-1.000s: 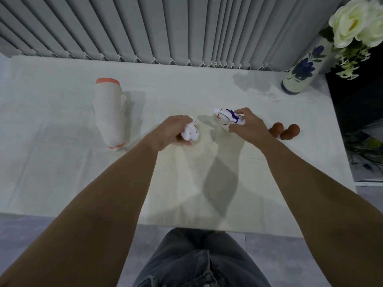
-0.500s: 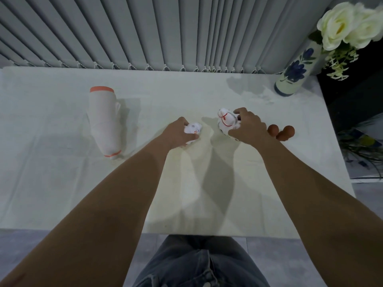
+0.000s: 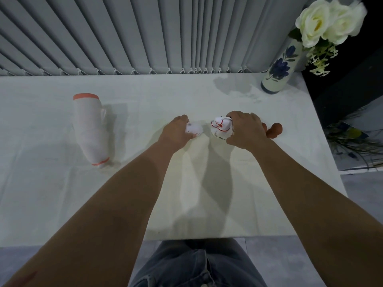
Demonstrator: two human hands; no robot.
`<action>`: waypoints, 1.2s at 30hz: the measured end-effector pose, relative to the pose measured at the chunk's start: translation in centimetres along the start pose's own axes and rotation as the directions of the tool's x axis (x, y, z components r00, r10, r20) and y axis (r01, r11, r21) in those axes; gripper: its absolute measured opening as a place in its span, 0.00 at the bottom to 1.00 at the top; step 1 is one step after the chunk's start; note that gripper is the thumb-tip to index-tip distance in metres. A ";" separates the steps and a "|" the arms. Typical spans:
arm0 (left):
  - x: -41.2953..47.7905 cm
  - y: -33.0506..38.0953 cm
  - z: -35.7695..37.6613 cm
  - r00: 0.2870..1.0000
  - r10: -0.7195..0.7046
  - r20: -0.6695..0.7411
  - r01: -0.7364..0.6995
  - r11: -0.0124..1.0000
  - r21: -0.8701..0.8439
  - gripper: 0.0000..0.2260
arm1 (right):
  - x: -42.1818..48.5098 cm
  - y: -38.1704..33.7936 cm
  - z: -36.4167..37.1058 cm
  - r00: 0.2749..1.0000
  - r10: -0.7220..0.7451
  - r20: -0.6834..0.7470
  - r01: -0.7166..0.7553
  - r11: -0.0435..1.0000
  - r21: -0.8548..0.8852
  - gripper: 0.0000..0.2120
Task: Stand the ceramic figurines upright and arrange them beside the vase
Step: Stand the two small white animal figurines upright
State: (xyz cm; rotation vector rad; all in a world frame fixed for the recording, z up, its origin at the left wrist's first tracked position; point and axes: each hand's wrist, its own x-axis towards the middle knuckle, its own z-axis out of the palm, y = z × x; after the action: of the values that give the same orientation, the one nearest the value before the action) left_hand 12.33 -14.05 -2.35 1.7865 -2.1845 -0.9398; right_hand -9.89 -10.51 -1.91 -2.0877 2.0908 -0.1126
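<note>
My left hand [image 3: 177, 133] grips a small white ceramic figurine [image 3: 194, 128] with red marks, low on the white tablecloth. Just to its right, my right hand [image 3: 245, 131] holds a second white figurine [image 3: 220, 127] with red cord lines, standing upright on the table. A brown figurine [image 3: 274, 130] lies behind my right hand, partly hidden by it. The white vase [image 3: 279, 68] with blue flowers painted on it holds white roses and stands at the table's far right corner, well away from both hands.
A tall white bottle [image 3: 89, 129] with orange bands stands at the left of the table [image 3: 62, 183]. Grey vertical blinds [image 3: 145, 34] close off the far edge. Beyond the right edge lies a dark area with green plant stems [image 3: 356, 143].
The right-hand figurine went from lying tilted in my fingers to standing upright on the cloth. The left hand lowered its figurine towards the table. The camera view shifted slightly.
</note>
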 end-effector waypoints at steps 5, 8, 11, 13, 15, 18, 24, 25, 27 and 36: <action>-0.1 0.0 0.3 0.997 0.069 -0.019 -0.068 0.996 0.063 0.16 | -0.1 -0.2 0.1 0.999 0.020 -0.034 -0.020 1.000 -0.002 0.18; -0.2 -0.1 0.2 0.994 0.100 -0.037 -0.096 0.991 0.090 0.16 | 0.2 0.1 0.6 0.999 0.010 -0.033 -0.011 1.000 -0.009 0.18; -0.1 0.0 -0.1 0.994 0.108 -0.033 -0.104 0.990 0.099 0.16 | 0.5 0.5 0.9 0.999 -0.011 -0.038 0.010 1.000 -0.024 0.17; 0.0 0.0 -0.2 0.993 0.116 -0.024 -0.113 0.988 0.104 0.16 | 0.7 0.9 1.0 0.999 -0.024 -0.039 0.023 0.999 -0.038 0.18; 0.0 0.0 -0.2 0.993 0.119 -0.016 -0.117 0.989 0.094 0.15 | 0.8 1.3 0.9 0.999 -0.013 -0.033 0.012 0.999 -0.050 0.18; 0.0 0.2 -0.2 0.992 0.126 -0.011 -0.125 0.990 0.072 0.15 | 0.7 1.5 0.7 0.999 0.006 -0.033 -0.007 1.000 -0.024 0.19; 0.1 0.6 0.1 0.992 0.125 -0.008 -0.124 0.991 0.050 0.14 | 0.7 1.2 0.4 1.000 0.025 -0.003 -0.025 0.999 -0.023 0.20; 0.1 0.6 0.1 0.992 0.126 -0.007 -0.126 0.991 0.046 0.14 | 0.7 1.2 0.3 1.000 0.024 -0.003 -0.024 0.999 -0.029 0.20; 0.1 0.6 0.2 0.992 0.124 -0.004 -0.124 0.992 0.036 0.15 | 0.4 1.1 0.2 1.000 0.029 -0.007 -0.029 0.999 -0.029 0.20; 0.1 1.1 0.5 0.994 0.099 -0.035 -0.096 0.992 0.076 0.14 | -0.4 1.0 0.6 0.995 0.036 -0.094 -0.025 0.993 0.117 0.19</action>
State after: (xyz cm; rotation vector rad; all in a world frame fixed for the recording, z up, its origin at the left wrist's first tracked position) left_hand 11.22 -13.85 -2.14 1.6960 -2.2884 -0.8066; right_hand -10.72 -10.07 -2.68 -2.0200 2.1143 -0.3283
